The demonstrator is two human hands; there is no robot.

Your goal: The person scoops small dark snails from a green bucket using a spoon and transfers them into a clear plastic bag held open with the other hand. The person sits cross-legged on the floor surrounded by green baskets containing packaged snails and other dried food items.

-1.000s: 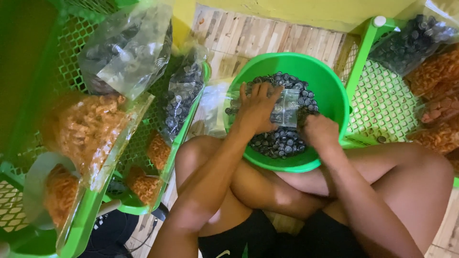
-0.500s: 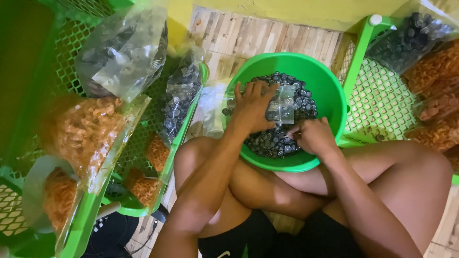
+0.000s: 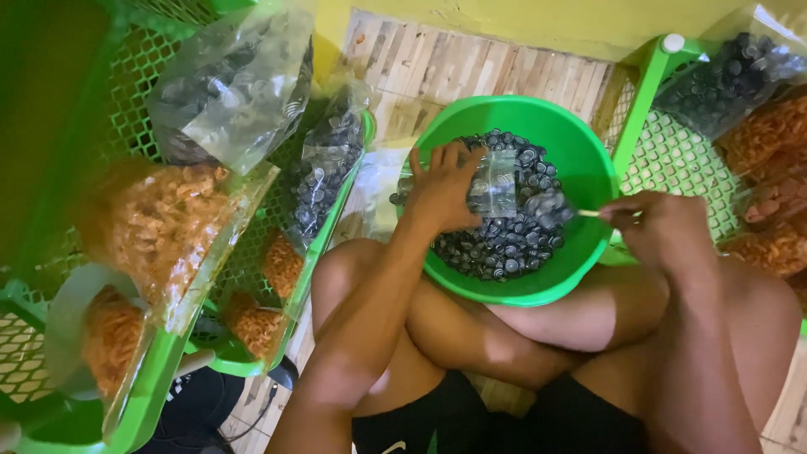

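Left hand pinches a limp, slippery clear bag at its mouth; right hand grasps a laden spoon.

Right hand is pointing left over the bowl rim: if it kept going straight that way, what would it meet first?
Most likely the small clear bag that the left hand holds over the dark round pieces in the green bowl; the right hand holds a thin stick toward it, though depth is unclear.
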